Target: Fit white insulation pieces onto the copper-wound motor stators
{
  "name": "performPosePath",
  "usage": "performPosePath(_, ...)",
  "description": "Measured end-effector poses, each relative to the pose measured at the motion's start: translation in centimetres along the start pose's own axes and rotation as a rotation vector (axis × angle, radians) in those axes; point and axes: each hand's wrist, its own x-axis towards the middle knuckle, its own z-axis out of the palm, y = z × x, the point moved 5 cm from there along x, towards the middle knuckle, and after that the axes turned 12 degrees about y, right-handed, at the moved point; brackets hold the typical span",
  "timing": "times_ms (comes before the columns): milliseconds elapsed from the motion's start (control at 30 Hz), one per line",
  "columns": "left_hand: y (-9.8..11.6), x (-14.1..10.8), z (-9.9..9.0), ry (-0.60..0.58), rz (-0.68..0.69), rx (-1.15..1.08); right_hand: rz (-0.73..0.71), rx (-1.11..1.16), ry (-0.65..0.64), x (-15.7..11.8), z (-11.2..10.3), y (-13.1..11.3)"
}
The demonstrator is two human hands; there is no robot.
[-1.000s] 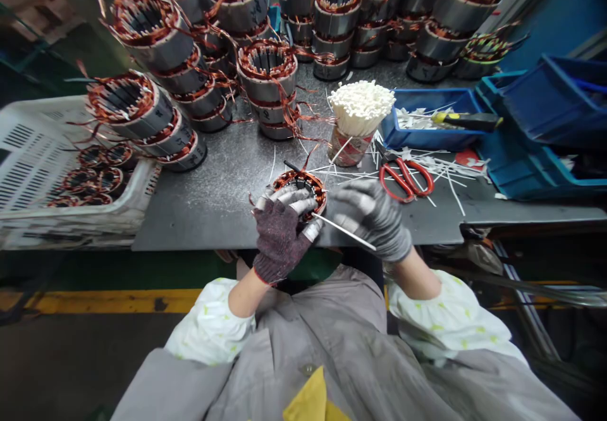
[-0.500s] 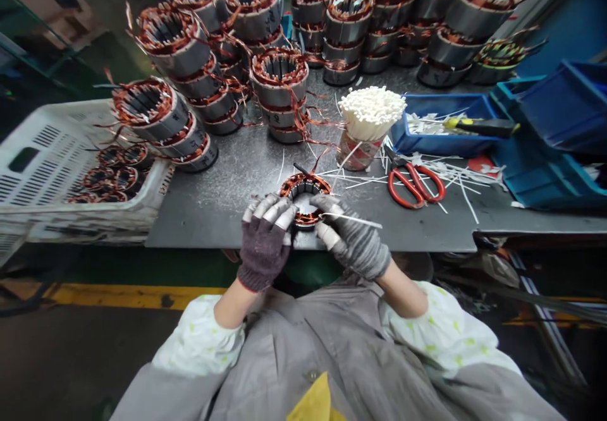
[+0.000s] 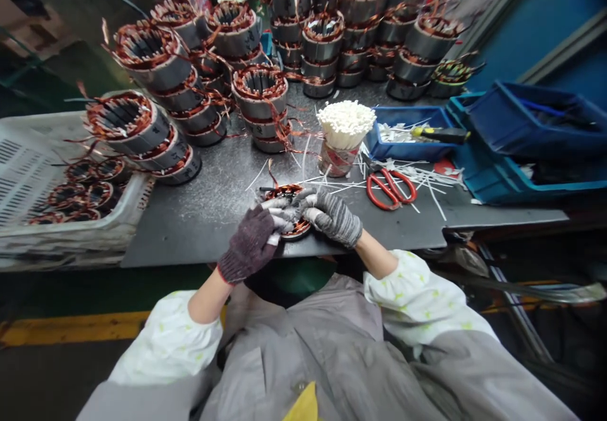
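A small stator [image 3: 298, 230] with copper windings lies at the front edge of the table, largely covered by my gloved fingers. My left hand [image 3: 255, 239], in a purple glove with pale fingertips, has its fingers curled over the stator's left side and top. From the right, my right hand [image 3: 334, 217], in a grey glove, reaches over the ring with thumb and fingers pressed together. What sits in that pinch is hidden. Just beyond the stator, thin white strips [image 3: 339, 187] are scattered, and red-handled scissors [image 3: 389, 188] lie to the right.
Stacks of larger stators [image 3: 260, 102] stand across the back and left. A cup of white sticks [image 3: 342, 146] is beyond my right hand. Blue bins [image 3: 521, 124] stand at right, and a yellow-black tool [image 3: 439, 133] rests on one. A white crate [image 3: 114, 219] holds small stators.
Both hands have closed in over the stator, covering more of it. The long white strip that stuck out from my right hand no longer shows there. The whole view has shifted.
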Motion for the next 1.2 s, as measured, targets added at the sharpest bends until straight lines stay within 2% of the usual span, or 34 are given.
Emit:
performPosePath(100,0.9,-0.4,-0.2,0.039,0.045,0.007,0.068,0.129,-0.019,-0.4,-0.7,0.0)
performPosePath(167,1.6,-0.8,0.2,0.088,0.064,0.081,0.159,0.154,0.077,-0.1,-2.4,0.6)
performPosePath(200,1.9,-1.0,0.4,0.125,0.069,0.123,0.211,0.121,0.196,0.3,-3.9,1.2)
performPosePath(267,2.6,-1.4,1.1,0.216,0.075,0.196,0.285,0.001,0.534,1.5,-7.5,2.4)
performPosePath(333,3.2,-1.7,1.6,0.295,0.078,0.243,0.282,-0.112,0.857,2.8,-10.6,3.0)
performPosePath(367,3.4,-1.7,1.8,0.319,0.078,0.259,0.263,-0.146,0.952,3.6,-11.5,3.2)
performPosePath(433,3.5,-1.8,2.1,0.333,0.08,0.274,0.222,-0.173,1.019,5.0,-12.4,3.2)
performPosePath(500,3.4,-1.8,2.1,0.326,0.085,0.27,0.207,-0.125,0.985,5.9,-12.5,3.0)
performPosePath(633,2.9,-1.4,1.9,0.308,0.079,0.253,0.257,0.164,0.927,5.5,-12.6,2.1)
performPosePath(733,2.6,-0.9,1.9,0.302,0.064,0.261,0.212,0.316,0.945,4.0,-12.6,0.6)
performPosePath(833,2.5,-0.4,2.1,0.255,0.057,0.299,0.101,0.323,0.897,1.1,-11.1,-1.8)
performPosePath(933,2.5,-0.5,2.3,0.171,0.047,0.322,0.035,0.219,0.633,-3.0,-7.6,-4.4)
performPosePath(967,2.4,-0.7,2.4,0.153,0.033,0.321,0.011,0.155,0.49,-4.5,-6.2,-5.2)
performPosePath(1033,2.2,-1.0,2.4,0.145,-0.012,0.307,-0.023,0.085,0.323,-7.6,-4.0,-6.2)
performPosePath(1133,1.9,-1.4,2.5,0.149,-0.08,0.273,0.012,0.099,0.239,-10.9,-2.2,-6.5)
performPosePath(1200,1.9,-1.3,2.6,0.139,-0.098,0.26,0.042,0.115,0.201,-11.8,-1.6,-6.3)
